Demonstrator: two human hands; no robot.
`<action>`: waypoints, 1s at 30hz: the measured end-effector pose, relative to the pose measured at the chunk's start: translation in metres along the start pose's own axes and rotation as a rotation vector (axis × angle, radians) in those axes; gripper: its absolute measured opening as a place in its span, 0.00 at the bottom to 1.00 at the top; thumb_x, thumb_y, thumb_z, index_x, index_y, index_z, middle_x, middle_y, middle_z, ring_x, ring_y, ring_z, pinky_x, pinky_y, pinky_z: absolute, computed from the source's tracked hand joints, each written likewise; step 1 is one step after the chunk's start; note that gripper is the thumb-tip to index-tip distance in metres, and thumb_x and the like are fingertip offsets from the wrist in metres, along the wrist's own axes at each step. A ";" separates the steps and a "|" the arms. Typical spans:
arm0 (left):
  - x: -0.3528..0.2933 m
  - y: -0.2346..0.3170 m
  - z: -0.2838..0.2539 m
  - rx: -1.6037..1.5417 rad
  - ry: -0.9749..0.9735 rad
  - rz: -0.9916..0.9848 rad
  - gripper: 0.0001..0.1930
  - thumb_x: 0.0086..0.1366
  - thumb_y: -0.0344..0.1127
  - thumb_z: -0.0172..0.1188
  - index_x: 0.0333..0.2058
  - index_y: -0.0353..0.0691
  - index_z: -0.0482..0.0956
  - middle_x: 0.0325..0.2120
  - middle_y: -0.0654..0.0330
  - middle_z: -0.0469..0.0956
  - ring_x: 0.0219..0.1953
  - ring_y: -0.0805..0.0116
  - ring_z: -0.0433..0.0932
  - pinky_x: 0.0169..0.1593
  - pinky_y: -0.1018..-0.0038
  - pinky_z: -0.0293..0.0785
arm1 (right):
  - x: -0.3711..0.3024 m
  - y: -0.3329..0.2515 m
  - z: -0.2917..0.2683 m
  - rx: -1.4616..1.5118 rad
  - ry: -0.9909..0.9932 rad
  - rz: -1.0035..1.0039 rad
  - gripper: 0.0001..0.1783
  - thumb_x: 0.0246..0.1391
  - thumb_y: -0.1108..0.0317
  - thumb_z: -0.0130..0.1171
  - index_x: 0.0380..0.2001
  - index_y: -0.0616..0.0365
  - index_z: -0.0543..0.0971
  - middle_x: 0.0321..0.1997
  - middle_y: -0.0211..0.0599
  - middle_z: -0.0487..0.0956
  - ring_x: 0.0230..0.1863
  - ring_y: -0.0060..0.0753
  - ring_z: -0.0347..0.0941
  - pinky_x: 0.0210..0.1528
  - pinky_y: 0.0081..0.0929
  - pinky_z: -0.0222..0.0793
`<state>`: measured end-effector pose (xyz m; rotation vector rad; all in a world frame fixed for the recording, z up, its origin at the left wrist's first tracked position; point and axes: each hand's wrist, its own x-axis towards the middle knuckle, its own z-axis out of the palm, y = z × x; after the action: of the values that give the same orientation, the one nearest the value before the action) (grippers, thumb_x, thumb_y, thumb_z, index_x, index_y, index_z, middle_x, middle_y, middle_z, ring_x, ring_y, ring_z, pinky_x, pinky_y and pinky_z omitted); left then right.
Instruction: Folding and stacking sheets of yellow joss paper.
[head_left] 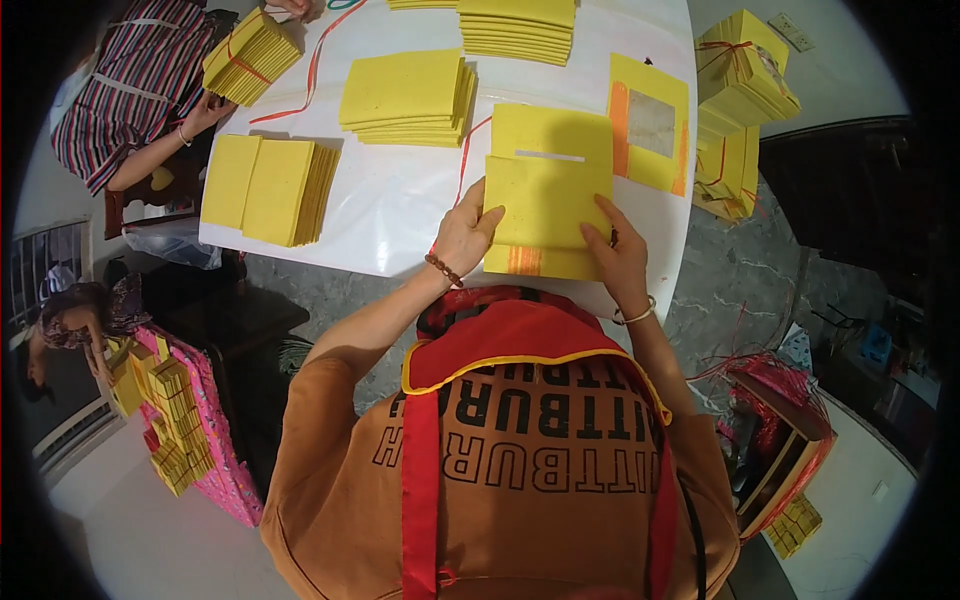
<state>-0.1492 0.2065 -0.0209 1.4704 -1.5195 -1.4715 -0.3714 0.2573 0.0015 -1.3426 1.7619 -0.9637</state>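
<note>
At the table's near edge lies a folded yellow paper packet [549, 195] with a pale slit-like strip near its top and an orange patch at its lower edge. My left hand [468, 228] grips its left edge, thumb on top, fingers partly hidden. On the opposite edge, my right hand [622, 256] holds the lower right side between thumb and fingers. Just to the right lies a yellow sheet [648, 124] with orange bands and a greyish square. A thin red string [470, 150] runs along the packet's left side and passes near my left hand.
Stacks of yellow packets [405, 98] [270, 190] [517, 28] sit on the white table [365, 215]. A co-worker's hand [207, 112] holds a tied bundle [252, 58] at far left. More tied bundles [745, 70] are piled beyond the right edge; others lie on a pink surface [215, 420] at left.
</note>
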 end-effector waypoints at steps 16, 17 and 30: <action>0.001 0.017 -0.005 0.234 0.104 0.009 0.29 0.59 0.37 0.55 0.58 0.38 0.57 0.19 0.54 0.73 0.21 0.57 0.72 0.26 0.65 0.65 | 0.010 0.000 0.007 -0.081 0.090 0.088 0.21 0.48 0.65 0.59 0.47 0.59 0.75 0.37 0.47 0.79 0.34 0.38 0.76 0.39 0.27 0.69; 0.000 0.022 -0.007 0.255 0.108 -0.035 0.30 0.58 0.37 0.56 0.57 0.39 0.58 0.25 0.53 0.75 0.27 0.57 0.74 0.30 0.65 0.66 | 0.011 0.003 0.008 -0.084 0.082 0.089 0.21 0.48 0.65 0.59 0.47 0.59 0.75 0.37 0.48 0.79 0.35 0.38 0.77 0.39 0.28 0.69; 0.022 0.019 0.040 0.938 -0.002 0.708 0.33 0.54 0.52 0.58 0.57 0.47 0.64 0.58 0.50 0.58 0.61 0.48 0.53 0.60 0.49 0.49 | 0.013 -0.009 0.003 -0.210 -0.040 0.151 0.25 0.47 0.64 0.59 0.51 0.55 0.73 0.50 0.45 0.73 0.47 0.43 0.72 0.46 0.34 0.66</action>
<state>-0.1974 0.1950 -0.0194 1.1061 -2.5471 -0.3211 -0.3671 0.2430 0.0065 -1.3238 1.9455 -0.6800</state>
